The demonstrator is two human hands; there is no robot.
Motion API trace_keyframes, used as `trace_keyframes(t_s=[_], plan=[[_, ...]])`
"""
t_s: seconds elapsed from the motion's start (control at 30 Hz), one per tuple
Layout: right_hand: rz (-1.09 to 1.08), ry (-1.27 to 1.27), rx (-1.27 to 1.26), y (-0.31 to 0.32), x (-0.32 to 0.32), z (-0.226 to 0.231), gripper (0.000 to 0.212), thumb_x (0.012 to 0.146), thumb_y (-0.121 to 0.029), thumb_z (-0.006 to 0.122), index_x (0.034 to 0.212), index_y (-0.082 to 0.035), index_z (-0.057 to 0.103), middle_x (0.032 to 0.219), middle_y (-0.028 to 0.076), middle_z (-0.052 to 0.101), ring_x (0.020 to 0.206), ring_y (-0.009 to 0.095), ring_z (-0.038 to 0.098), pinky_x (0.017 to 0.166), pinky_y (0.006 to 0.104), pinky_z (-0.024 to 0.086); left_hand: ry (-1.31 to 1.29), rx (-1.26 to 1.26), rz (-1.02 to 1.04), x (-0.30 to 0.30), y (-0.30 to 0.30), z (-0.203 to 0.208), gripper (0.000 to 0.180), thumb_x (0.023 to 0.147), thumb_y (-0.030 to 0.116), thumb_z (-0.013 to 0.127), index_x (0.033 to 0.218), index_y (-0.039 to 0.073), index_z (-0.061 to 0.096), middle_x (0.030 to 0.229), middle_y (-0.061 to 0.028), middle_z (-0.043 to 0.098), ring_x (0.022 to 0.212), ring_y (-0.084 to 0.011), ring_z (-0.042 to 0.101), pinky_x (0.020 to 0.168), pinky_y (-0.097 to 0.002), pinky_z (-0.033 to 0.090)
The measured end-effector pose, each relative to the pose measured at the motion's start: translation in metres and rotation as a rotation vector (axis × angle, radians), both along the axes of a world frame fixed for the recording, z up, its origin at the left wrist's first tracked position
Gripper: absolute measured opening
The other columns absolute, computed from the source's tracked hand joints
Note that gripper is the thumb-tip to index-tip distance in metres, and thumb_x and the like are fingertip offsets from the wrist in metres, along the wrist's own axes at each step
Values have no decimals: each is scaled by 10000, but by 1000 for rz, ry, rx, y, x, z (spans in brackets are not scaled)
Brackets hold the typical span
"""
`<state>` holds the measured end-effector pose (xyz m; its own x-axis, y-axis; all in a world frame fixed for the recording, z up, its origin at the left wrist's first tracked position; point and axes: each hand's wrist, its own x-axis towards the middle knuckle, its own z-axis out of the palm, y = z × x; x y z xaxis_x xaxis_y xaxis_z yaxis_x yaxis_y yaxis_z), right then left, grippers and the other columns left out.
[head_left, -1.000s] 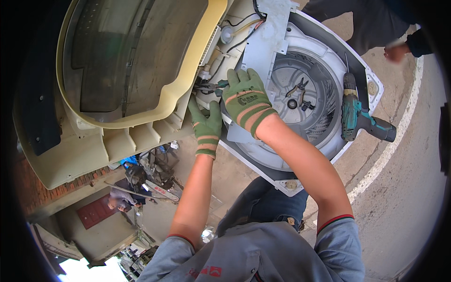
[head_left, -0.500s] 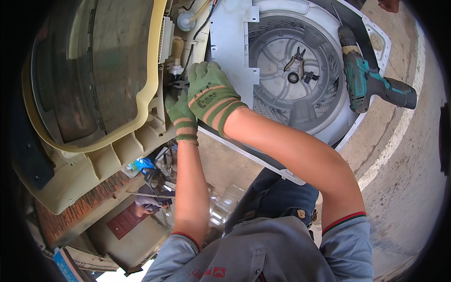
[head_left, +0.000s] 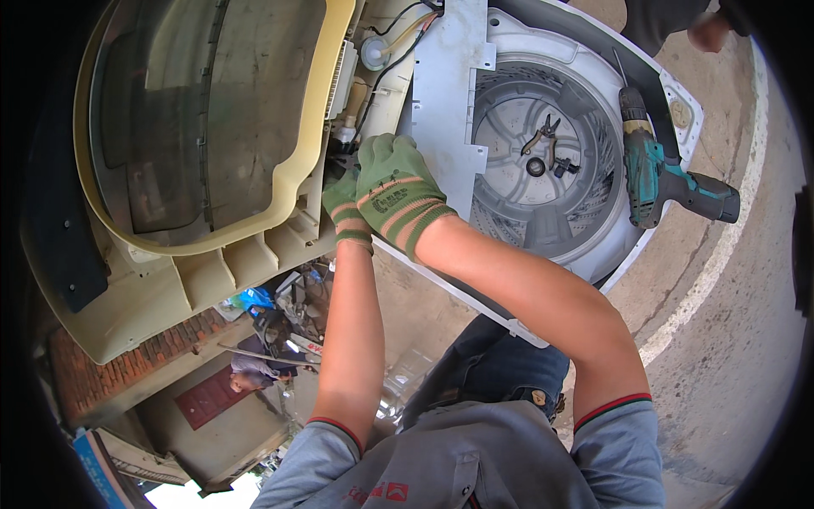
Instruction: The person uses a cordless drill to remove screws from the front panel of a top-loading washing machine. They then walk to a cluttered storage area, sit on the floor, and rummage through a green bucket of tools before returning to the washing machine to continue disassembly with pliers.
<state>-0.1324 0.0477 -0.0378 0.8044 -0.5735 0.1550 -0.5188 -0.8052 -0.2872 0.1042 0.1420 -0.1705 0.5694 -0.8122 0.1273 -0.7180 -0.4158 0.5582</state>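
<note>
Both of my hands wear green knit gloves with orange stripes. My right hand (head_left: 392, 188) is curled at the seam between the washing machine's cream top cover (head_left: 212, 254) and its white body (head_left: 441, 93). Just left of it and partly hidden behind it, my left hand (head_left: 341, 202) is pressed in at the same spot by wires and small parts. What the fingers grip is hidden. Pliers (head_left: 543, 134) and a small black part lie inside the drum (head_left: 526, 204).
A teal cordless drill (head_left: 653, 170) rests on the machine's right rim. Another person's hand (head_left: 708, 32) shows at the top right. A person (head_left: 254, 369) crouches among tools and scrap below the cover. Concrete ground with a white painted line (head_left: 712, 271) lies on the right.
The view has shifted, so the machine and drill sit differently in the picture. Both hands stay at the same seam under the cover, with the right hand still over the left.
</note>
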Motion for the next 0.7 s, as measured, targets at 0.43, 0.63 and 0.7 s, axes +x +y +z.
trace_keyframes(t_s=[0.43, 0.63, 0.7], plan=[[-205, -70, 651, -43, -19, -20, 258, 818, -156, 629, 1006, -34, 757, 1086, 188, 680, 1044, 342, 648, 903, 454, 505, 458, 5, 587, -98, -55, 89, 326, 924, 352, 759, 877, 30, 784, 685, -111, 712, 546, -152, 589, 517, -321, 445], [-123, -61, 854, -74, -12, -19, 250, 831, -182, 619, 958, -43, 783, 946, 219, 740, 854, 342, 738, 762, 431, 579, 447, 19, 600, -95, -56, 84, 339, 926, 352, 755, 882, 16, 766, 683, -116, 718, 551, -165, 607, 521, -324, 455], [-55, -72, 848, -85, -9, -22, 275, 828, -180, 586, 927, 13, 755, 881, 244, 711, 792, 365, 708, 760, 441, 568, 491, 10, 604, -85, -53, 76, 340, 920, 348, 761, 878, 11, 758, 682, -115, 717, 550, -169, 606, 526, -326, 459]])
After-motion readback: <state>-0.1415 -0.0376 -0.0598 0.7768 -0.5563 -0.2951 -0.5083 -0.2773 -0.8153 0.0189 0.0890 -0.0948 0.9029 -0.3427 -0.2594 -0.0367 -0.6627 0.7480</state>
